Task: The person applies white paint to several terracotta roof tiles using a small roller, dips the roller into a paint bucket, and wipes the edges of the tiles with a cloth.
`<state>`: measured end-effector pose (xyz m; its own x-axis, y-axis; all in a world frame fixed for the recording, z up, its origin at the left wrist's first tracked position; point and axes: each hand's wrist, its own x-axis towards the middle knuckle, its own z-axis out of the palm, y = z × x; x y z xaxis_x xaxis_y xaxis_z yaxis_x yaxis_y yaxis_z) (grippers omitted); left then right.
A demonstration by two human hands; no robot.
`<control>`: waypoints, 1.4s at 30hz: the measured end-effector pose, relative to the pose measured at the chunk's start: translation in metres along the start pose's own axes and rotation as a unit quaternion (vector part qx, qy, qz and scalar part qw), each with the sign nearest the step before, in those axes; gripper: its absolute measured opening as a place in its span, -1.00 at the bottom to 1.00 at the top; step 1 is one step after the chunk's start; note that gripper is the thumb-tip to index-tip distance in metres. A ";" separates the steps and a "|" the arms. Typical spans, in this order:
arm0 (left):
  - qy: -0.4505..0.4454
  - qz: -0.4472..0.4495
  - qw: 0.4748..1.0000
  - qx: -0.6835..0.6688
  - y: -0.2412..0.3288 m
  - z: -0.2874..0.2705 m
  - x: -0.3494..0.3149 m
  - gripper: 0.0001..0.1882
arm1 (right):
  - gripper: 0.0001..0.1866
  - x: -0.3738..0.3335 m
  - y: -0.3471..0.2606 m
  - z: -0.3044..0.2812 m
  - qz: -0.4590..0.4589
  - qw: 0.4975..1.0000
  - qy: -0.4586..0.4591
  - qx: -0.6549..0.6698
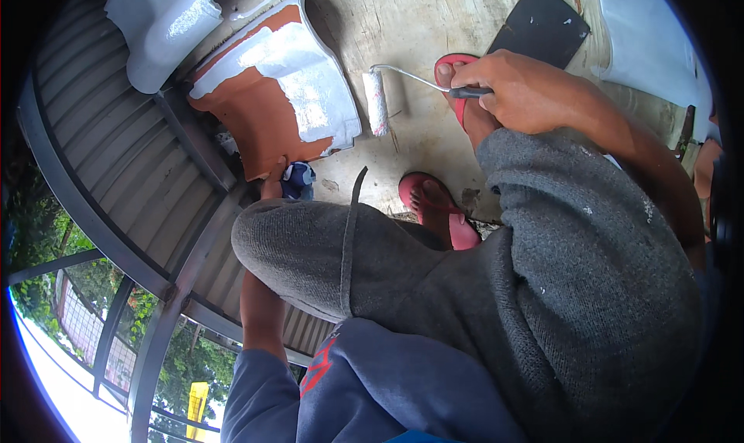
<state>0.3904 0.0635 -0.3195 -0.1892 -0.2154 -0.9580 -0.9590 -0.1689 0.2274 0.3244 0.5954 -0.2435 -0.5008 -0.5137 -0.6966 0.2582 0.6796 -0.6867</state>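
Roller just beside the tile's right edge, tile off to the left of the right hand

The right hand (528,93) has its fingers closed around the black handle (470,93) of a paint roller (376,104). From there the bent metal rod (411,74) reaches left, so the roller lies between that hand and the curved roof tile (293,75). A narrow strip of bare floor (403,26) shows between roller and tile; they look apart, though how high the roller sits above the floor is hard to tell. The roller's long axis runs mostly up and down the view, its lower end leaning slightly right, roughly in line with the tile's right edge.

The tile lies at upper left, tilted in view. White paint covers much of its top and right side, while brown-orange clay shows across the left and lower part.

The left hand (273,184) is the nearer one, at the tile's lower edge, with a finger seeming to touch it. A blue-and-white cloth (298,181) sits right against this hand. The grey trousers (298,230) hide part of the arm, and whether those fingers are apart or clamped on the cloth cannot be told.
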 end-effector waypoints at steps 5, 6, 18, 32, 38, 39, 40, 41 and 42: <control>0.011 -0.026 0.999 0.015 -0.001 -0.027 0.012 -0.61 | -0.59 0.003 0.004 0.010 -0.045 0.999 0.016 0.019; 0.016 -0.028 0.999 0.014 -0.002 -0.036 0.013 -0.61 | -0.59 0.007 0.003 0.012 -0.048 0.999 0.011 0.020; -0.047 -0.028 0.998 -0.035 0.014 -0.004 -0.037 -0.52 | -0.60 0.045 0.004 0.044 -0.050 0.998 0.016 0.041; -0.020 -0.003 0.999 -0.027 0.007 -0.027 -0.015 -0.57 | -0.58 0.044 -0.008 0.037 -0.001 0.999 -0.032 0.026; -0.046 -0.022 0.997 -0.055 0.001 -0.028 0.002 -0.61 | -0.60 0.009 -0.022 0.041 -0.033 0.997 -0.007 -0.075; -0.035 -0.016 0.997 -0.059 0.001 -0.032 0.002 -0.62 | -0.60 0.009 -0.027 0.031 -0.039 0.997 -0.047 -0.045; -0.025 -0.002 0.998 -0.059 -0.001 -0.037 0.002 -0.64 | -0.61 0.013 -0.027 0.021 -0.035 0.995 -0.093 0.027; -0.022 0.010 0.998 -0.062 -0.005 -0.035 0.005 -0.66 | -0.61 0.015 -0.028 0.012 -0.023 0.986 -0.139 0.092; -0.018 0.017 0.997 -0.073 -0.007 -0.031 0.003 -0.66 | -0.61 0.019 -0.024 0.010 -0.030 0.986 -0.143 0.082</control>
<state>0.4029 0.0339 -0.3184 -0.2300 -0.1898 -0.9545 -0.9117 -0.3010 0.2796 0.3168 0.5640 -0.2418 -0.2724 -0.6927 -0.6678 0.3771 0.5617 -0.7364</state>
